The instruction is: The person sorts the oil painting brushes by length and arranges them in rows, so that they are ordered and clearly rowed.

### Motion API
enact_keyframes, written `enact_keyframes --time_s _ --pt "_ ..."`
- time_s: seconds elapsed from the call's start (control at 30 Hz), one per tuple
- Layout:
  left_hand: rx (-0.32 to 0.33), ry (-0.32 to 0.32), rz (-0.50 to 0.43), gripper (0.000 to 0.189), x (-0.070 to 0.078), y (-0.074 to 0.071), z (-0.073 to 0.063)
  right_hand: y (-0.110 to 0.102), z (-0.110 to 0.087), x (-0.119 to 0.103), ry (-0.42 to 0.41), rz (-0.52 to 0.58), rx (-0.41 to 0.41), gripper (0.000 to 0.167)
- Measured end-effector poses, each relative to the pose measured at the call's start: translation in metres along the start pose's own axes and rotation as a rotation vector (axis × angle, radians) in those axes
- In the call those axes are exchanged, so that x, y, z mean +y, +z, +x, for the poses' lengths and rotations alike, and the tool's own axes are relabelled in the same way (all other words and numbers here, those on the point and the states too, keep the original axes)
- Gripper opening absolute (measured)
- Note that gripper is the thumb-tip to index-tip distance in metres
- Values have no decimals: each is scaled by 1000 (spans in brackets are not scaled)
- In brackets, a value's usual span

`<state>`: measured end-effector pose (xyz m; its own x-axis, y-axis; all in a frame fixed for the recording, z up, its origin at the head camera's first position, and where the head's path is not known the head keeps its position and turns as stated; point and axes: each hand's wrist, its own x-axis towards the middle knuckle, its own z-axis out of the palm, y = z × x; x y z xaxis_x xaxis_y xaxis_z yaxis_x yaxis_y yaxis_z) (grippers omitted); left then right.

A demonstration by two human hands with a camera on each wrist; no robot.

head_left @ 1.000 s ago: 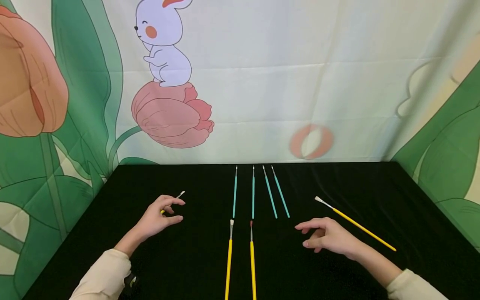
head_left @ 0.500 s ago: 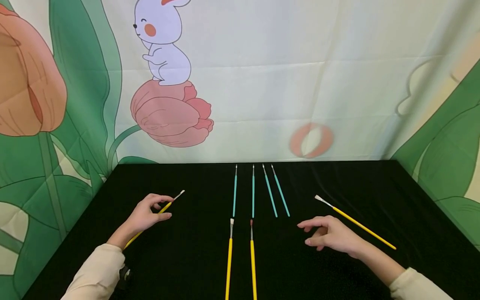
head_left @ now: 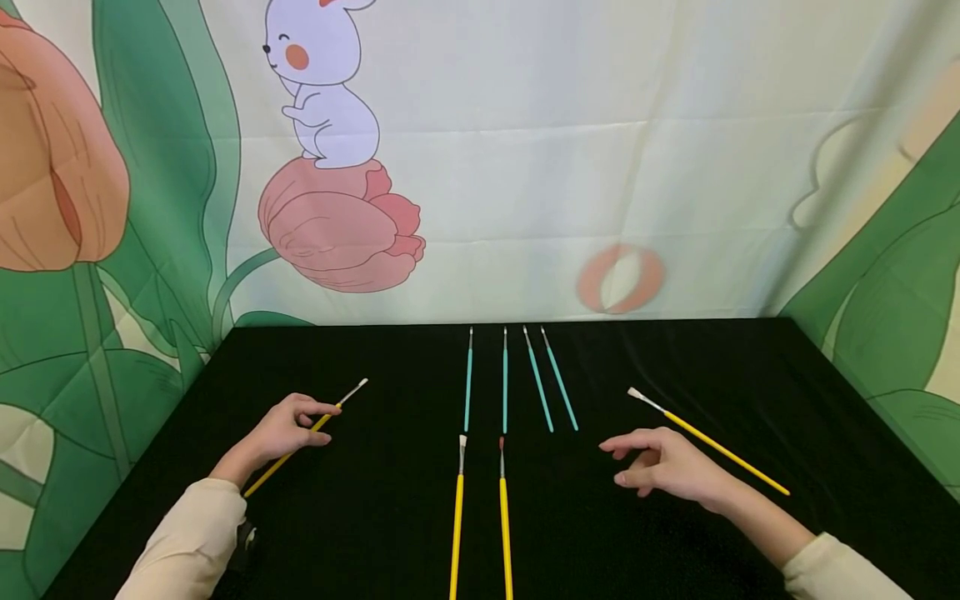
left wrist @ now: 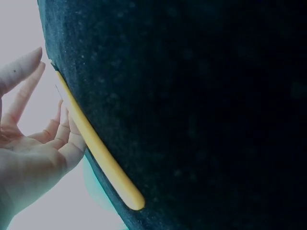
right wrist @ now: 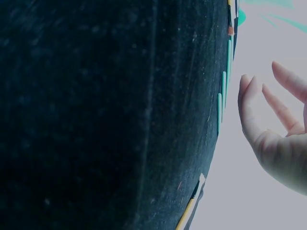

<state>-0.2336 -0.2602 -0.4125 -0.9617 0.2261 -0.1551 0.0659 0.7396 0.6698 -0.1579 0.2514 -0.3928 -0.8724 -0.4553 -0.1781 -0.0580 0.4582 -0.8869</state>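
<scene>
My left hand (head_left: 287, 429) is over a yellow-handled paintbrush (head_left: 270, 472) lying slantwise on the black cloth at the left. Its thumb and fingers are spread apart, and the brush's handle passes below them. The left wrist view shows the same paintbrush (left wrist: 98, 146) along the cloth, the fingers loose beside it. My right hand (head_left: 671, 467) hovers with relaxed, slightly bent fingers and holds nothing. Nearest to it is another yellow-handled paintbrush (head_left: 723, 450), lying slantwise beyond the hand. The right wrist view has the right hand (right wrist: 278, 129) raised with its fingers apart.
Two yellow-handled paintbrushes (head_left: 457, 525) lie lengthwise in the middle, one white-tipped and one red-tipped (head_left: 505, 525). Behind them several thin turquoise-handled brushes (head_left: 506, 387) lie near the far edge of the black cloth (head_left: 360, 533). A printed curtain (head_left: 510, 167) hangs behind.
My left hand has drawn back leftward and toward me, uncovering more of the left paintbrush, which lies on the cloth. The right hand has barely shifted.
</scene>
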Motion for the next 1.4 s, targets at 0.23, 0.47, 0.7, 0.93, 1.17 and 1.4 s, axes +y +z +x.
enact_keyframes --time_s 0.23,0.47,0.7,0.93,1.17,1.4 --pt "-15 -6 33 43 -3 1 1 -5 -3 4 13 -6 21 52" --pt "-15 -15 69 46 -4 0 2 -12 -6 5 5 2 36 52" --pt "-10 6 73 47 -3 0 3 -23 -7 6 17 -31 55 53" --pt "2 27 69 48 -4 2 3 -35 -7 11 39 -41 66 54" --pt "7 35 96 47 -6 1 3 -44 -9 14 49 -34 69 55" --pt "-7 30 82 48 -5 0 3 -54 -10 20 55 -53 103 55"
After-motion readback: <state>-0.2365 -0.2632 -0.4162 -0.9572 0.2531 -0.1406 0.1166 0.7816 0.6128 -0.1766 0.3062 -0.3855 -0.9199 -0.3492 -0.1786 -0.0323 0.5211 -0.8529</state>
